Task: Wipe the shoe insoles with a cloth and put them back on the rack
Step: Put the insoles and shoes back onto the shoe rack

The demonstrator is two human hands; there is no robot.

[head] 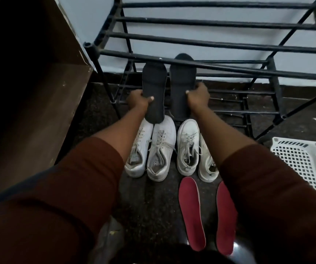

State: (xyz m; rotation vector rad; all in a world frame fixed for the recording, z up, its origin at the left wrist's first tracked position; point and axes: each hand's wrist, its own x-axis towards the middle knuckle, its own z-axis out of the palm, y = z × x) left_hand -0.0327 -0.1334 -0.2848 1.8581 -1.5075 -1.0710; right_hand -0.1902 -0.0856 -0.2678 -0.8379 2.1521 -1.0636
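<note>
Left black insole (154,88) and right black insole (182,86) — gripped by left hand (137,101) and right hand (199,96) respectively — toes under the rack (210,22) front bar; red insoles (190,212) on the near floor

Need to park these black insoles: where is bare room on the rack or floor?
Free: top-tier bars of the rack, all bare; lower bars right of the right hand. Crowded: floor in front, with four white sneakers and two red insoles; a white basket sits at far right.
</note>
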